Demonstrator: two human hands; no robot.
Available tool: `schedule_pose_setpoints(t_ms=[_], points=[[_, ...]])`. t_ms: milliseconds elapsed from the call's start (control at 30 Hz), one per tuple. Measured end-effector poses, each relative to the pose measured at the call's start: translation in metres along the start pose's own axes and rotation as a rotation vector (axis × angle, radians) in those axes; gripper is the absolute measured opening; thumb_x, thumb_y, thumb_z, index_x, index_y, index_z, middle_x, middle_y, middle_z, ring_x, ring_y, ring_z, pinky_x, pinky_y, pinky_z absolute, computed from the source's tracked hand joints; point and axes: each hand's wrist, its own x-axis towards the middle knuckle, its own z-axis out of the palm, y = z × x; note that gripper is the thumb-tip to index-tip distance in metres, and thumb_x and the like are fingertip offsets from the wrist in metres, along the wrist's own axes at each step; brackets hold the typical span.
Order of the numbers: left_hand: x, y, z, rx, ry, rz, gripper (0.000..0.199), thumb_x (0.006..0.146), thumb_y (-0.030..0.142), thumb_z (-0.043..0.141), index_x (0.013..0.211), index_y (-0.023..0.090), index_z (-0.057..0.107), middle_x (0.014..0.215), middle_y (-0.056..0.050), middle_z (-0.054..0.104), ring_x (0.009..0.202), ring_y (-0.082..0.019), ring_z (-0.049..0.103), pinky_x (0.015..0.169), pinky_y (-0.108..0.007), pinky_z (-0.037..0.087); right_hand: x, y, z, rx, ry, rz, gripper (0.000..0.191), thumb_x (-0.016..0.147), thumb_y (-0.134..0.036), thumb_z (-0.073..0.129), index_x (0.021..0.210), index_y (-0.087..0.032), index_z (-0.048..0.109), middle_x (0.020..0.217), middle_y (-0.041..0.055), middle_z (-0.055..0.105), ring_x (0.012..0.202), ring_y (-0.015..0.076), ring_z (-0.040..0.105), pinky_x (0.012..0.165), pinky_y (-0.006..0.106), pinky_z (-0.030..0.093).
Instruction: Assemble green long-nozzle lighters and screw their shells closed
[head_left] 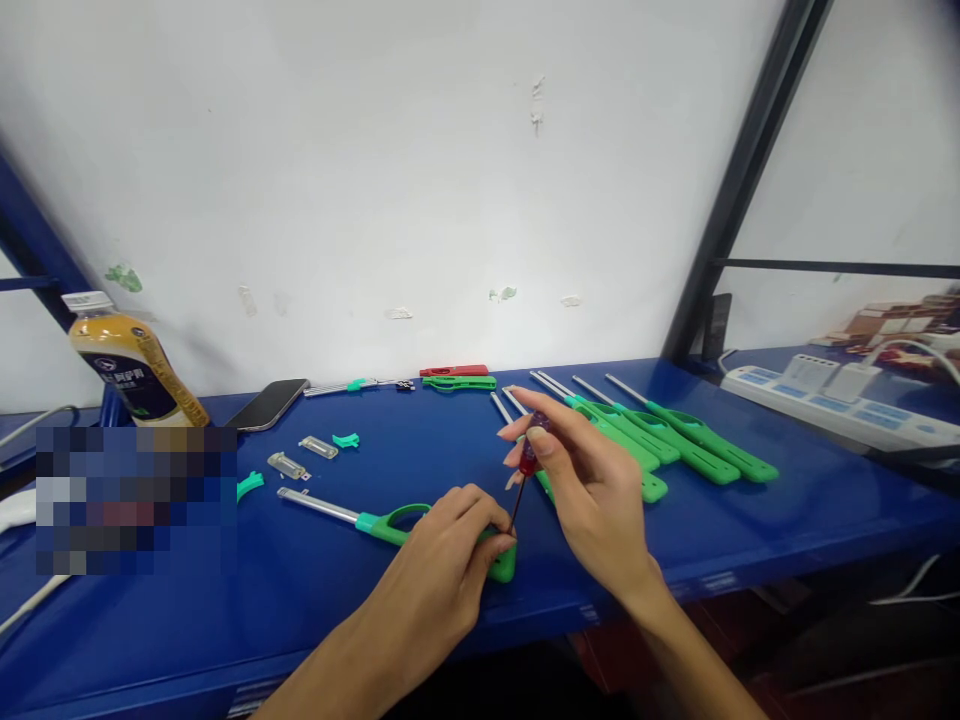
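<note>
A green gas lighter [390, 524] with a silver tube lies on the blue table, its tube pointing left. My left hand [454, 550] is closed around its handle, thumb and forefinger near the handle's right end. In my right hand [592, 480] is a screwdriver [529, 450] with a dark red handle, pinched between thumb and fingers. Its thin shaft slants down to the lighter's handle beside my left fingertips. Exactly where the tip sits is hidden by those fingers.
Several green lighters [697, 440] lie to the right. Clear fuel tanks [289, 466] and teal triggers [346, 440] lie at left. Behind are a phone [270, 404], red casing [454, 371], green casing [459, 383] and a bottle [135, 365]. A power strip [840, 400] is far right.
</note>
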Motion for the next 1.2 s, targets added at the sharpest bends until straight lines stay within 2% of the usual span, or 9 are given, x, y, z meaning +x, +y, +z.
schedule_pose_setpoints(t_ms=[167,300,400,500,600,800,1000,1100,1200], points=[[-0.001,0.003,0.000,0.021,-0.017,-0.010,0.017,0.107,0.014,0.050,0.095,0.023,0.058,0.101,-0.003,0.068,0.092,-0.022,0.060,0.083,-0.034,0.046,0.001,0.002,0.000,0.002,-0.019,0.011,0.033,0.110,-0.029,0.056,0.140,-0.033,0.070,0.106,0.0032,0.077,0.077,0.0148,0.072,0.065,0.027,0.066],[-0.003,0.006,0.000,0.044,-0.028,-0.028,0.017,0.107,0.015,0.049,0.095,0.024,0.058,0.102,-0.003,0.067,0.095,-0.024,0.061,0.087,-0.037,0.048,0.000,0.000,0.001,0.014,-0.064,-0.036,0.031,0.109,-0.025,0.057,0.135,-0.034,0.072,0.104,0.0024,0.077,0.077,0.0142,0.071,0.067,0.027,0.065],[-0.007,0.010,-0.001,0.089,-0.028,-0.039,0.011,0.103,0.017,0.053,0.109,0.024,0.059,0.115,-0.006,0.066,0.107,-0.027,0.061,0.099,-0.044,0.049,-0.001,-0.002,0.000,0.009,-0.106,-0.054,0.029,0.108,-0.023,0.060,0.130,-0.034,0.074,0.100,0.0009,0.075,0.075,0.0132,0.070,0.069,0.027,0.064],[-0.011,0.014,-0.002,0.142,-0.046,-0.035,0.025,0.099,0.019,0.057,0.123,0.024,0.057,0.125,-0.009,0.063,0.115,-0.031,0.060,0.109,-0.054,0.047,-0.001,-0.002,0.000,0.006,-0.115,-0.059,0.027,0.107,-0.022,0.062,0.127,-0.034,0.076,0.097,0.0000,0.074,0.077,0.0138,0.070,0.070,0.027,0.063],[-0.011,0.016,-0.003,0.187,-0.090,-0.037,0.026,0.096,0.019,0.058,0.122,0.022,0.057,0.126,-0.012,0.062,0.119,-0.034,0.060,0.110,-0.058,0.048,-0.001,-0.003,0.001,0.003,-0.114,-0.085,0.025,0.105,-0.020,0.064,0.122,-0.034,0.077,0.097,-0.0010,0.074,0.079,0.0137,0.069,0.070,0.026,0.062],[-0.010,0.012,-0.002,0.206,-0.108,-0.001,0.027,0.099,0.020,0.058,0.125,0.021,0.057,0.134,-0.015,0.061,0.129,-0.035,0.058,0.117,-0.058,0.044,0.000,-0.008,0.006,-0.059,-0.146,-0.177,0.020,0.102,-0.016,0.068,0.113,-0.030,0.078,0.093,-0.0029,0.075,0.078,0.0126,0.066,0.072,0.025,0.057],[-0.011,0.008,-0.001,0.211,-0.104,0.018,0.023,0.099,0.018,0.059,0.122,0.021,0.061,0.136,-0.013,0.062,0.125,-0.032,0.059,0.116,-0.056,0.047,0.000,-0.003,0.005,-0.094,-0.091,-0.206,0.018,0.099,-0.017,0.073,0.110,-0.030,0.079,0.086,-0.0035,0.070,0.076,0.0126,0.063,0.070,0.025,0.054],[-0.009,0.009,-0.001,0.195,-0.095,0.010,0.023,0.100,0.018,0.061,0.123,0.020,0.063,0.133,-0.012,0.063,0.125,-0.031,0.058,0.113,-0.053,0.049,-0.002,-0.003,0.005,-0.114,-0.087,-0.227,0.021,0.101,-0.018,0.071,0.116,-0.030,0.078,0.086,-0.0029,0.067,0.078,0.0130,0.063,0.073,0.026,0.055],[-0.008,0.011,-0.001,0.184,-0.091,0.000,0.018,0.100,0.019,0.064,0.118,0.020,0.066,0.124,-0.010,0.066,0.119,-0.030,0.061,0.109,-0.052,0.052,-0.004,-0.005,0.003,-0.123,-0.135,-0.228,0.031,0.108,-0.017,0.053,0.129,-0.029,0.073,0.103,0.0014,0.071,0.093,0.0157,0.068,0.085,0.030,0.056]])
